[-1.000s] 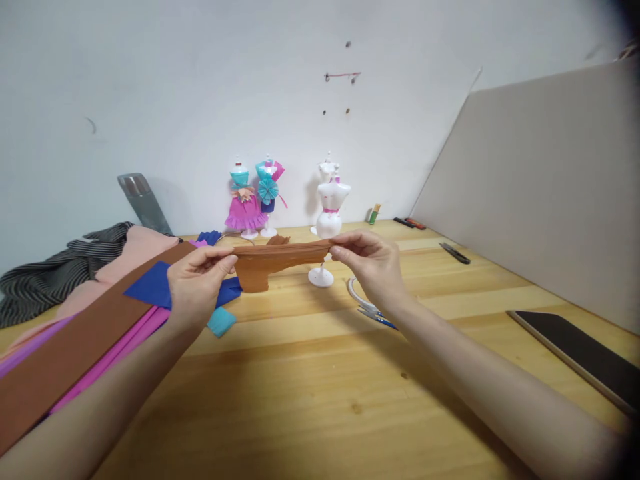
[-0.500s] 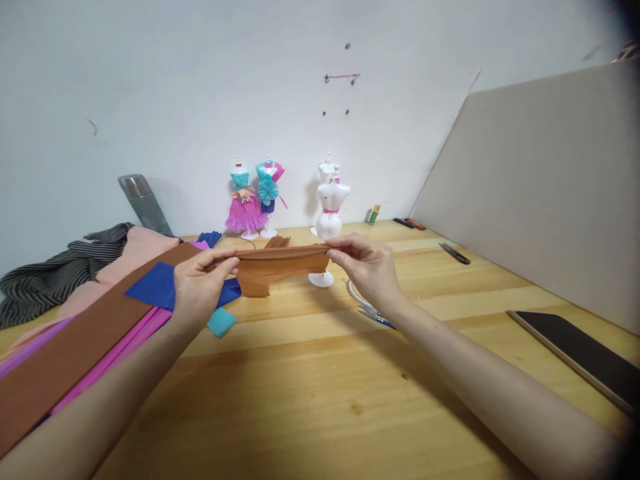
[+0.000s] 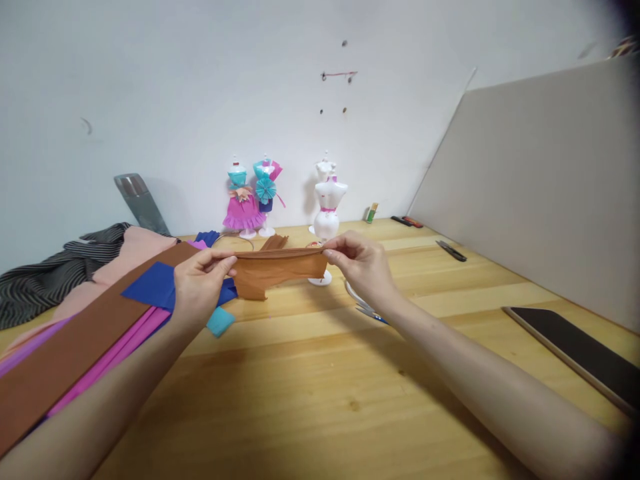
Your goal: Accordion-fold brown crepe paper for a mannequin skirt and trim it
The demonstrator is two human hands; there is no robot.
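A folded strip of brown crepe paper (image 3: 280, 265) is stretched between both hands above the wooden table (image 3: 320, 373). My left hand (image 3: 197, 283) pinches its left end with thumb and fingers closed. Its right end is pinched by my right hand (image 3: 363, 267). The strip hangs a little lower at its left part. Behind it stands a bare white mannequin bust (image 3: 327, 210) on a round base.
Long brown (image 3: 75, 347) and pink paper sheets, blue pieces (image 3: 150, 283) and a teal scrap (image 3: 220, 321) lie at the left with striped cloth (image 3: 45, 273). Two dressed mannequins (image 3: 245, 200) stand at the back. Scissors (image 3: 367, 308), a clipper (image 3: 450, 250), a tablet (image 3: 580, 353) and a grey board (image 3: 540, 180) sit right.
My right hand has drawn slightly toward the left hand, and the brown strip has tipped so more of its flat face shows and hangs down.
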